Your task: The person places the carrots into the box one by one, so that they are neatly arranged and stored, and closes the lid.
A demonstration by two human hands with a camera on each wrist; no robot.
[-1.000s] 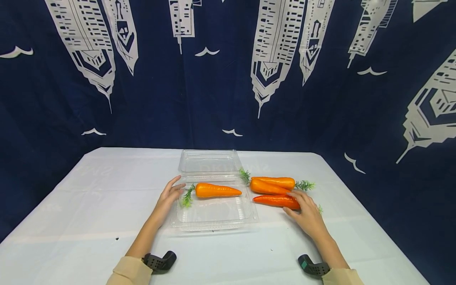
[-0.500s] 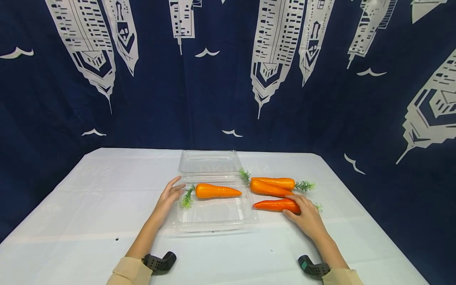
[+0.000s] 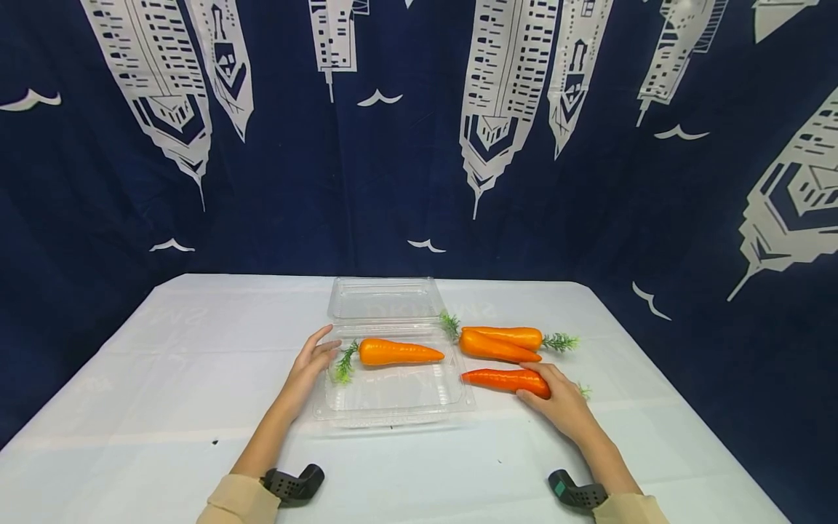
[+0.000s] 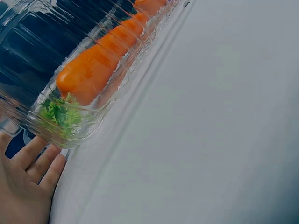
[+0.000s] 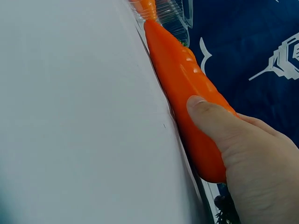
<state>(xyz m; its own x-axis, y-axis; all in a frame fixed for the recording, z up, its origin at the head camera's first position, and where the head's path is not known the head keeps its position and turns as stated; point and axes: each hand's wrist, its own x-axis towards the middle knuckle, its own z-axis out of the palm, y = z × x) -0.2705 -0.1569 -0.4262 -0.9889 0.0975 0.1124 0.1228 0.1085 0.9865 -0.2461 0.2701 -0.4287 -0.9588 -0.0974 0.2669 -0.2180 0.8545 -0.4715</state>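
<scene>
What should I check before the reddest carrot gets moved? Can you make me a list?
1. Good grip: ok. The right hand holds the red-orange carrot, with the thumb on its near side.
2. Lid open: ok. The clear lid lies open behind the tray.
3. Room inside: ok, I think. There is bare tray in front of the orange carrot lying in it.
4. Carrot over the tray: not ok yet. Most of the red-orange one is to the tray's right.
5. Carrot off the table: cannot tell.
6. Tray held steady: cannot tell. The left hand is at its left edge.
</scene>
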